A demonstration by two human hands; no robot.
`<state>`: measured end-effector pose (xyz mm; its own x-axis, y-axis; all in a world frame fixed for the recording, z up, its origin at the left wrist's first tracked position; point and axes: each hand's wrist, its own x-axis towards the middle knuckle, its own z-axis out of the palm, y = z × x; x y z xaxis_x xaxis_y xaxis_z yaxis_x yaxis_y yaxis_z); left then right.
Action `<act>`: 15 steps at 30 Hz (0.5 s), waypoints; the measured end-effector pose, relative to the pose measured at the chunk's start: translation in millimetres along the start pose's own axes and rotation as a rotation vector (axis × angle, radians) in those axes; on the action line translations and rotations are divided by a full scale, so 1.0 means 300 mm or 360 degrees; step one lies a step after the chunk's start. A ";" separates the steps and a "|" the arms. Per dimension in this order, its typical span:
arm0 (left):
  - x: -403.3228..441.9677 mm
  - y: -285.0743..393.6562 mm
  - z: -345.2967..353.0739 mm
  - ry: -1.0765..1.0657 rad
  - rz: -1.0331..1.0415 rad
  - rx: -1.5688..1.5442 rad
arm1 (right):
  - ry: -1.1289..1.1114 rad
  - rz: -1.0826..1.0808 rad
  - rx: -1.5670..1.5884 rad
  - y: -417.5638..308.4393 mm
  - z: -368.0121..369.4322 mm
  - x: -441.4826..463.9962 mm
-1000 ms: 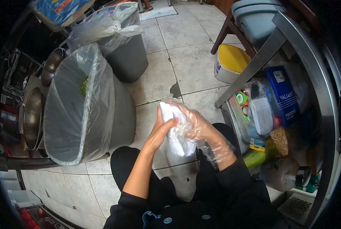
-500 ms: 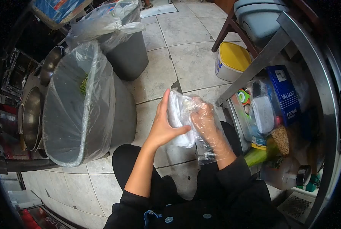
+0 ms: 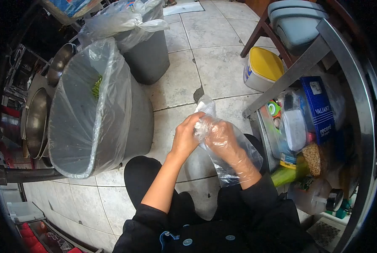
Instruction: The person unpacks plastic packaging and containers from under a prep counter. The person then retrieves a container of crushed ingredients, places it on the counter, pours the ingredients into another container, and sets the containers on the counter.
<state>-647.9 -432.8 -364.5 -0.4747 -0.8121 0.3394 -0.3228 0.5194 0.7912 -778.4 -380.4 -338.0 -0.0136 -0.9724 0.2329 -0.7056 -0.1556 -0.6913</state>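
My left hand point(image 3: 187, 135) is closed, its fingers pinching the bunched end of a clear plastic bag point(image 3: 202, 127). A loose part of that bag covers my right hand point(image 3: 222, 139) and hangs down past the wrist. The right hand's fingers are curled beside the left ones at the bunched plastic. Just beyond both hands a folded white bundle point(image 3: 206, 106) shows, mostly hidden behind the fingers. I cannot make out which fingers bear the bundle.
A lined grey bin point(image 3: 140, 122) stands at left, another grey bin point(image 3: 148, 61) behind it. Metal bowls point(image 3: 37, 122) are far left. At right are a yellow-lidded tub point(image 3: 266, 64), a metal frame leg point(image 3: 289, 76) and a shelf with a blue box point(image 3: 319, 109).
My left hand has gone from lying open along the white bundle to pinching the bunched plastic beside my right hand. The bundle now shows less. The camera view has shifted slightly.
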 end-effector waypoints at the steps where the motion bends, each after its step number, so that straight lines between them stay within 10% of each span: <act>1: -0.004 -0.005 0.001 0.0038 0.0030 0.0031 | 0.0013 -0.0008 -0.0014 -0.006 0.000 -0.003; 5: 0.029 0.000 -0.031 0.0020 -0.0066 0.0034 | -0.0006 -0.0063 -0.0032 -0.045 0.005 -0.014; 7: 0.052 0.070 -0.065 -0.0129 -0.0689 -0.0179 | 0.0049 -0.0094 -0.0049 -0.027 -0.011 -0.007; 15: 0.031 0.073 -0.064 -0.0251 -0.0699 -0.0375 | 0.0227 0.0003 0.0227 0.030 -0.034 0.010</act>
<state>-643.5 -434.0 -334.2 -0.4591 -0.8807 -0.1167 -0.3347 0.0498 0.9410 -792.1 -383.0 -336.4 -0.1221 -0.9398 0.3191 -0.5984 -0.1868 -0.7791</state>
